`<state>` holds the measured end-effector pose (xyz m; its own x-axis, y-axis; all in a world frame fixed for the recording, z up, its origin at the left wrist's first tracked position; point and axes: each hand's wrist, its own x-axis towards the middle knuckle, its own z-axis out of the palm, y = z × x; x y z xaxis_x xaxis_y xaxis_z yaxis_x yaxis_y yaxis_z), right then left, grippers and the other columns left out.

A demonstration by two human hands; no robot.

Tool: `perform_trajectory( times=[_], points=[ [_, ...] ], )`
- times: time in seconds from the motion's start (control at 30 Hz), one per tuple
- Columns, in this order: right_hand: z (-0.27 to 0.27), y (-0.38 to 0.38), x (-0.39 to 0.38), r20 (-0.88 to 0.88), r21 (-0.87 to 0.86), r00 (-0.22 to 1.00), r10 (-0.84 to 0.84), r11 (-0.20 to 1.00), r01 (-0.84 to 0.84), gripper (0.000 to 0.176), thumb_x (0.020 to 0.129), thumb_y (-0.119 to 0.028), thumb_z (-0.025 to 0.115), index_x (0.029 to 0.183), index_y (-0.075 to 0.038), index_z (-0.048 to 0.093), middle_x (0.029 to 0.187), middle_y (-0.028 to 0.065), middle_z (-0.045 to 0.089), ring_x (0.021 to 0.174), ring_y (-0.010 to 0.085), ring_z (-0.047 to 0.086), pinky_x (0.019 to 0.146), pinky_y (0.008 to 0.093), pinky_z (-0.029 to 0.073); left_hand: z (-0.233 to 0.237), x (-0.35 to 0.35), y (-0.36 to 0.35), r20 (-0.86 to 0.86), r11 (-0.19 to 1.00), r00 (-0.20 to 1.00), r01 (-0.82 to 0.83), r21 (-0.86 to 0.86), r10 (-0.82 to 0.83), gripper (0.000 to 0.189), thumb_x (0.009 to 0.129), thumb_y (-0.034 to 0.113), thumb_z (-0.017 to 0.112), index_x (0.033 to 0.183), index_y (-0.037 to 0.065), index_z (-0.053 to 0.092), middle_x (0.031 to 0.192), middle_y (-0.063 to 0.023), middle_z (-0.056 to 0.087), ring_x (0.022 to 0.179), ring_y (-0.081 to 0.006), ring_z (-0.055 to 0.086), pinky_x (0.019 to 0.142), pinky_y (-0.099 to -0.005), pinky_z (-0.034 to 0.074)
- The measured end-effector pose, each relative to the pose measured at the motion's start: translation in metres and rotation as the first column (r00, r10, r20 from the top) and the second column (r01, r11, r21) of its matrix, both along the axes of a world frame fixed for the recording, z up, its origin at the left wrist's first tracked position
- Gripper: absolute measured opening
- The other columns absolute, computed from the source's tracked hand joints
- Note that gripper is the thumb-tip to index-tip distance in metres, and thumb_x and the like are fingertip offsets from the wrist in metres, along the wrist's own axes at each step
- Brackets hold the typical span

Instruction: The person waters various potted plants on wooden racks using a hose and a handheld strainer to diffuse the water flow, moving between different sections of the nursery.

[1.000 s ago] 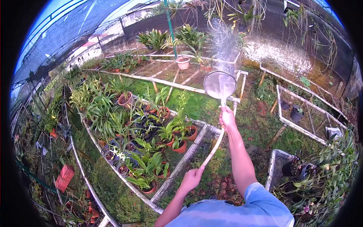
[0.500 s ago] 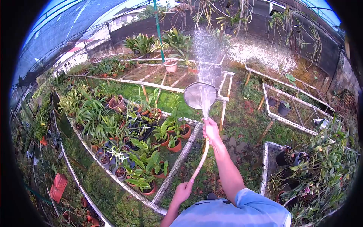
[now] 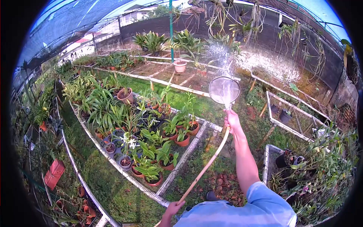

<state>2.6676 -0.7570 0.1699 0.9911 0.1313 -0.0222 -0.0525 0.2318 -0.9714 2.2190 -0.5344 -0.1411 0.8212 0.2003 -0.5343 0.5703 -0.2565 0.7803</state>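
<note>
My right hand [image 3: 232,120], arm stretched forward, is closed around the neck of a hose nozzle with a wide round mesh-like head [image 3: 224,90]. Water [image 3: 226,62] sprays up and away from this head. From below that hand a pale hose [image 3: 206,168] runs down to my left hand [image 3: 174,209], which is closed around it near my body. Potted plants, among them one with white flowers [image 3: 132,143] and others in terracotta pots [image 3: 183,140], stand on a mesh bench to the left of the hose.
A mesh bench frame [image 3: 181,162] edges the left side. Low pole frames [image 3: 293,126] stand at right, with black pots and dense plants [image 3: 321,174] nearer me. Hanging plants [image 3: 255,19] dangle at the back. A pink pot [image 3: 180,67] sits on a far bench, near a green post [image 3: 171,34].
The view has swung left, so the benches sit further right. My right hand and the spray head appear further right, and the hose between my hands looks longer. My left hand is lower.
</note>
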Motion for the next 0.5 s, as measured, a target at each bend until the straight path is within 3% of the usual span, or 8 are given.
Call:
perform_trajectory(
  times=[0.13, 0.2, 0.27, 0.37, 0.5],
  points=[
    [-0.009, 0.005, -0.003, -0.011, -0.069, 1.000, -0.018, 0.997, 0.017, 0.024, 0.101, -0.026, 0.044, 0.111, -0.007, 0.055, 0.062, -0.0020, 0.039, 0.041, 0.0055, 0.033, 0.033, 0.0217, 0.027, -0.037, -0.026, 0.005, -0.106, 0.976, 0.976, -0.175, 0.133, 0.189, 0.068, 0.082, 0.067, 0.061, 0.075, 0.000, 0.069, 0.063, -0.0049, 0.059, 0.060, -0.0172, 0.056, 0.058, -0.0339, 0.045],
    [-0.014, 0.009, 0.001, -0.010, -0.033, 0.999, -0.034, 0.999, 0.033, 0.023, 0.101, -0.025, 0.044, 0.110, -0.006, 0.055, 0.062, -0.0017, 0.039, 0.041, 0.0058, 0.034, 0.033, 0.0219, 0.027, -0.046, -0.022, -0.002, -0.103, 0.949, 0.943, -0.313, 0.043, 0.316, 0.069, 0.082, 0.067, 0.059, 0.071, 0.000, 0.066, 0.060, -0.0044, 0.057, 0.056, -0.0172, 0.054, 0.054, -0.0340, 0.044],
    [0.001, 0.011, 0.012, 0.015, 0.003, 0.996, -0.089, 0.996, 0.089, 0.023, 0.101, -0.025, 0.044, 0.108, -0.007, 0.055, 0.061, -0.0018, 0.040, 0.040, 0.0059, 0.034, 0.033, 0.0220, 0.026, -0.009, -0.010, -0.022, -0.117, 0.908, 0.908, -0.413, -0.071, 0.403, 0.070, 0.084, 0.068, 0.057, 0.061, 0.002, 0.059, 0.057, -0.0029, 0.053, 0.050, -0.0151, 0.050, 0.048, -0.0329, 0.039],
    [0.033, 0.009, 0.063, 0.165, 0.016, 0.979, -0.123, 0.992, 0.123, 0.021, 0.102, -0.024, 0.044, 0.105, -0.007, 0.055, 0.059, -0.0029, 0.040, 0.040, 0.0060, 0.033, 0.033, 0.0227, 0.026, 0.035, 0.022, -0.049, -0.137, 0.907, 0.931, -0.361, -0.217, 0.338, 0.068, 0.084, 0.069, 0.056, 0.056, 0.007, 0.055, 0.054, -0.0009, 0.049, 0.048, -0.0134, 0.047, 0.046, -0.0319, 0.035],
    [0.113, 0.003, 0.089, 0.293, -0.026, 0.952, -0.088, 0.995, 0.100, 0.021, 0.101, -0.021, 0.044, 0.107, -0.006, 0.057, 0.053, -0.0027, 0.037, 0.037, 0.0083, 0.035, 0.033, 0.0256, 0.029, 0.061, 0.065, -0.055, -0.072, 0.952, 0.966, -0.256, -0.166, 0.248, 0.069, 0.083, 0.070, 0.056, 0.056, 0.006, 0.055, 0.052, -0.0002, 0.046, 0.046, -0.0139, 0.045, 0.045, -0.0316, 0.035]
  ],
)
